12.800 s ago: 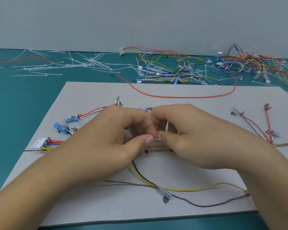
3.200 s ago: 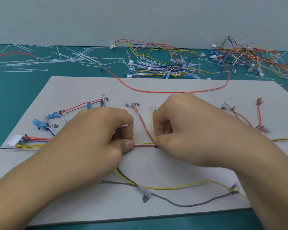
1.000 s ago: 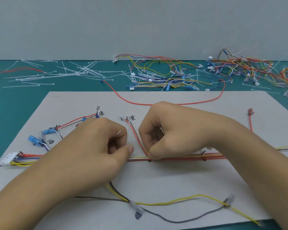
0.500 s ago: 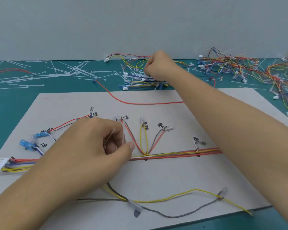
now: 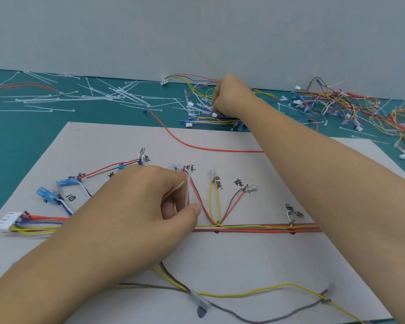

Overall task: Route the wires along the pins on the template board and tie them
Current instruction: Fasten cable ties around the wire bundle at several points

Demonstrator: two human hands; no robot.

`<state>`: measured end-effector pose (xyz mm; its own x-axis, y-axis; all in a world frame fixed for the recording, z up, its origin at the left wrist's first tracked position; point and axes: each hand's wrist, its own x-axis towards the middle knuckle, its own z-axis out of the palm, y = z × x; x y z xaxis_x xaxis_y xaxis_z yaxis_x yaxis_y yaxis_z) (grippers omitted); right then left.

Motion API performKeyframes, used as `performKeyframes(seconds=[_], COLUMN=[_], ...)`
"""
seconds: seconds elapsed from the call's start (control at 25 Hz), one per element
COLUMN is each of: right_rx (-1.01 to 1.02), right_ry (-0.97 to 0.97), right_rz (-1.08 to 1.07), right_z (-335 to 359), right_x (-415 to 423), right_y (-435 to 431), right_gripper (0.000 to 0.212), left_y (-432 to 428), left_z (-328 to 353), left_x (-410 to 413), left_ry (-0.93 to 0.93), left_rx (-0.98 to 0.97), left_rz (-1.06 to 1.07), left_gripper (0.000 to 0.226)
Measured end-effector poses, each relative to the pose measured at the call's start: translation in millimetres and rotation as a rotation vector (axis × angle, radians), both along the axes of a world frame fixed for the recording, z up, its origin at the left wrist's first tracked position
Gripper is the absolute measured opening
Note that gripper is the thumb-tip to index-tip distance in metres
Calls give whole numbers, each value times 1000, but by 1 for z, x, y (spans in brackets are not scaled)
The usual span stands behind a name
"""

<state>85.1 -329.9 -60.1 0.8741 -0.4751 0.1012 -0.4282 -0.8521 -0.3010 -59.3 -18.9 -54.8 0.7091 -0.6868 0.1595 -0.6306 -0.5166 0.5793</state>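
It was a wire-harness assembly bench in a workshop: a teal work mat [image 5: 21, 141] carried a grey cardboard template board with handwritten marks [image 5: 243, 260], scattered white plastic cable ties [image 5: 98, 97] and tangled heaps of multicoloured connector-tipped wires [image 5: 351, 106], against a plain grey wall [image 5: 197, 31].

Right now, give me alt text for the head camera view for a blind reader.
A person's left hand pinches a white cable tie above wires routed on a grey template board, while the right hand reaches into a loose wire pile beyond it.
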Motion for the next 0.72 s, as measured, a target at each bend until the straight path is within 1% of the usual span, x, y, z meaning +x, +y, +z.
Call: performKeyframes(seconds=[0.08,0.16,0.28,0.4,0.56,0.64,0.72], right_rx=[-28,-24,22,25,-37,-60,-89], right_ry=[31,19,-105,-205,-312,-308,-258], right_rz=[33,69,56,41,127,122,108], right_z=[1,0,0,3,7,9,10], right_x=[-1,-4,-14,-20,-30,-37,-47], right_y=[5,6,3,2,2,3,2], right_gripper=[13,13,23,19,10,9,9], left_y=[0,1,1,1,0,1,1], left_z=[-1,-1,1,3,4,4,5], left_x=[1,1,1,1,2,2,2], left_ry=[-4,2,11,33,49,51,61], left_rx=[9,10,7,13,26,24,16], left_rz=[-7,-12,-13,-19,-29,-28,-29], left_gripper=[33,29,27,30,29,28,28])
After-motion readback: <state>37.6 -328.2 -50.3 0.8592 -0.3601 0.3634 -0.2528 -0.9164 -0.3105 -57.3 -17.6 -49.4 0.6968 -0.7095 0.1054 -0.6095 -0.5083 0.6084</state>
